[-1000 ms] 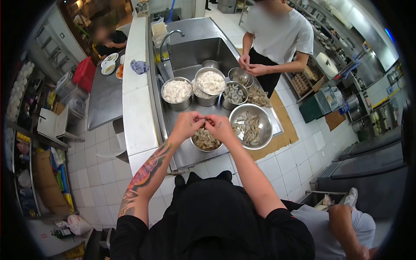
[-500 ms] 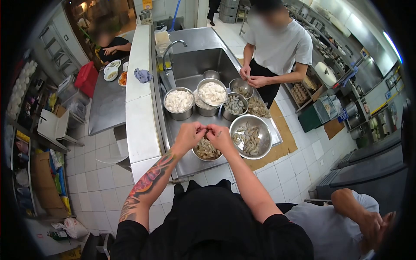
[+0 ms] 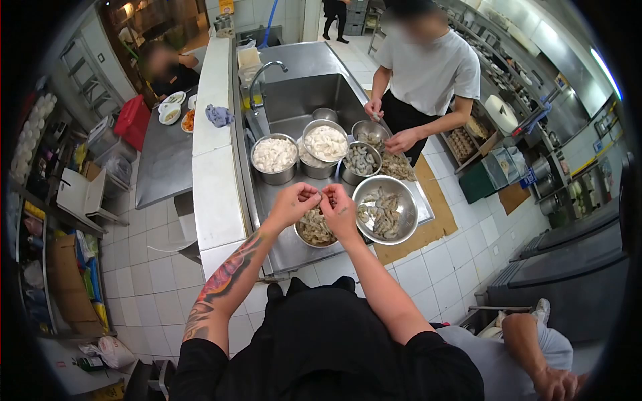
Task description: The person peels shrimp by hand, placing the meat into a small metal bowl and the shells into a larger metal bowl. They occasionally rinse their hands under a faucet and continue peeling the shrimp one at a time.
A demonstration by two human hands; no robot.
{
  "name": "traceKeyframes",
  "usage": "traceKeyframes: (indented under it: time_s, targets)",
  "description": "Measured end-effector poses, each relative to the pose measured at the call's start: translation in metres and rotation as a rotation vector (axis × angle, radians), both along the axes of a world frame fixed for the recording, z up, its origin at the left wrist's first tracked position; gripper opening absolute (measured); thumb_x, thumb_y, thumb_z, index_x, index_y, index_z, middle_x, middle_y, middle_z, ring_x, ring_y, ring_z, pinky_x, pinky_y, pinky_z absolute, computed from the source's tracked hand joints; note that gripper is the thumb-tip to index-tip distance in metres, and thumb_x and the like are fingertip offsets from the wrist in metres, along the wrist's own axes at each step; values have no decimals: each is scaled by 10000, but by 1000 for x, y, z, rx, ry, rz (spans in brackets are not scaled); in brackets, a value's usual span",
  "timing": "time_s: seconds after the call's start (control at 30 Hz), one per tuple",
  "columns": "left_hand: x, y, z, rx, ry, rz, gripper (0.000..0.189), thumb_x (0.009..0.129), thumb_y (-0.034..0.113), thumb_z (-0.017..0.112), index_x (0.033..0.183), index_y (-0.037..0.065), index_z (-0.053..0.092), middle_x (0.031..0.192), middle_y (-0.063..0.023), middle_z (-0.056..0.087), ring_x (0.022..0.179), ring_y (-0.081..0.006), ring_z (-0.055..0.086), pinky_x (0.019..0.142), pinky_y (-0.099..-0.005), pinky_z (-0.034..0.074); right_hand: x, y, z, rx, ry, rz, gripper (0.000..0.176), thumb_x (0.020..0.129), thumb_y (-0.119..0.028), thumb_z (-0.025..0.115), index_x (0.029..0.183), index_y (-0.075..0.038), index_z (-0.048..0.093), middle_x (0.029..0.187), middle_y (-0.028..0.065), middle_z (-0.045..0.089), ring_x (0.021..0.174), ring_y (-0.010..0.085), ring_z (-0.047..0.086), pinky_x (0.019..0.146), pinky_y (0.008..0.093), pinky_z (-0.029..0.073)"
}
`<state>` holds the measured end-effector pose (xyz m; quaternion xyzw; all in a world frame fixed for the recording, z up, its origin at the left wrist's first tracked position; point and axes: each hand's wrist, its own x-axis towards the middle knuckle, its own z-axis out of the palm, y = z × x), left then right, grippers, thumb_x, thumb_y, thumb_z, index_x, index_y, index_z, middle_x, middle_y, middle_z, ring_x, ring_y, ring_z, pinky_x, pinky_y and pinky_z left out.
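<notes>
My left hand [image 3: 293, 204] and my right hand [image 3: 340, 212] meet over the near end of the steel counter, fingertips pinched together. Whatever lies between them is too small and hidden to name. Directly below sits a bowl heaped with brownish shrimp pieces or shells [image 3: 313, 230], partly covered by my hands. To the right stands a wide steel bowl [image 3: 409, 200] with unpeeled grey shrimp [image 3: 384, 217] in it. Beyond my hands are a pot of grey peeled shrimp [image 3: 361, 160] and steel pots of whitish shrimp meat [image 3: 274, 155], one bowl of it [image 3: 326, 143] resting tilted on another pot.
Across the counter a co-worker [image 3: 435, 73] handles shrimp above a small bowl [image 3: 364, 129] and a shell pile [image 3: 399, 167]. A sink [image 3: 304, 100] with a faucet [image 3: 257, 87] lies behind the pots. Left runs a white tiled ledge [image 3: 212, 174]. Another person [image 3: 515, 354] is at lower right.
My hands have shifted slightly, with the fingertips still together. The co-worker opposite has parted their hands, one lowering toward the shell pile. The person at lower right has moved their arm downward.
</notes>
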<state>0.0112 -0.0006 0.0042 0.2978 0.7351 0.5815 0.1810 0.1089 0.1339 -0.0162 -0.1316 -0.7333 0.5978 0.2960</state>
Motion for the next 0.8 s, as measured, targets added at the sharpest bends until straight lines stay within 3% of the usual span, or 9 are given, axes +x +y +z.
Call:
traceKeyframes:
  time_s: [0.17, 0.27, 0.4, 0.47, 0.5, 0.57, 0.6, 0.67, 0.8]
  targets:
    - [-8, 0, -20, 81, -173, -59, 219, 924, 107, 714, 1088, -37, 682, 962, -67, 713, 820, -105, 665, 729, -258, 559, 2, -6, -2, -54, -3, 15, 106, 936, -45, 626, 1012, 27, 634, 837, 93, 694, 696, 125, 643, 647, 276, 518]
    - [-8, -2, -15, 12, -53, 25, 227, 864, 108, 727, 1043, -30, 705, 913, -70, 729, 788, -106, 669, 721, -265, 549, 3, -3, -17, -9, -19, -91, 65, 907, -36, 640, 935, 19, 661, 830, 89, 685, 711, 134, 636, 672, 291, 514]
    - [-10, -7, -9, -55, 11, 95, 226, 814, 118, 722, 993, -19, 726, 877, -81, 741, 773, -123, 680, 727, -280, 548, 12, 13, -59, 53, -116, -98, 124, 913, -70, 643, 984, 13, 700, 876, 107, 709, 747, 152, 661, 698, 290, 521]
    - [-10, -9, -9, -83, 10, 78, 224, 826, 123, 719, 1002, -17, 723, 881, -78, 738, 774, -121, 677, 727, -281, 547, 15, 28, -94, 678, -96, -9, 206, 945, -137, 642, 1072, -1, 729, 920, 127, 729, 783, 168, 683, 723, 287, 525]
    - [-10, -9, -9, -112, 9, 60, 222, 839, 128, 716, 1010, -14, 721, 885, -75, 736, 775, -120, 673, 727, -283, 546, 14, 27, -91, 678, -96, -8, 206, 945, -137, 642, 1072, -1, 729, 920, 127, 729, 783, 168, 683, 723, 287, 525]
    - [-11, -8, -13, -85, -3, 24, 214, 855, 124, 708, 1018, -14, 715, 890, -73, 732, 780, -121, 672, 729, -287, 546, 14, 26, -71, 73, -208, 78, 282, 992, -204, 622, 1160, -1, 723, 933, 106, 742, 804, 151, 680, 737, 274, 524]
    - [-10, -7, -15, -60, -17, -17, 206, 871, 121, 700, 1026, -13, 709, 895, -72, 729, 784, -122, 671, 730, -290, 546, 15, 24, -59, 70, -212, 74, 282, 992, -204, 622, 1160, -1, 723, 933, 106, 742, 804, 151, 680, 737, 274, 524]
    - [-7, -4, -13, -57, -11, -40, 199, 884, 116, 694, 1036, -13, 701, 899, -66, 724, 788, -121, 669, 730, -291, 546, 13, 22, -36, -286, -212, 223, 276, 1023, -222, 601, 1084, 20, 720, 876, 52, 726, 776, 124, 648, 713, 276, 516]
    - [-6, 0, -11, -25, -34, -64, 182, 908, 96, 683, 1052, -16, 685, 907, -53, 718, 792, -116, 664, 729, -287, 544, 15, 21, -20, -245, -289, 319, 266, 1027, -226, 598, 957, 18, 678, 797, -6, 668, 720, 84, 581, 655, 257, 470]
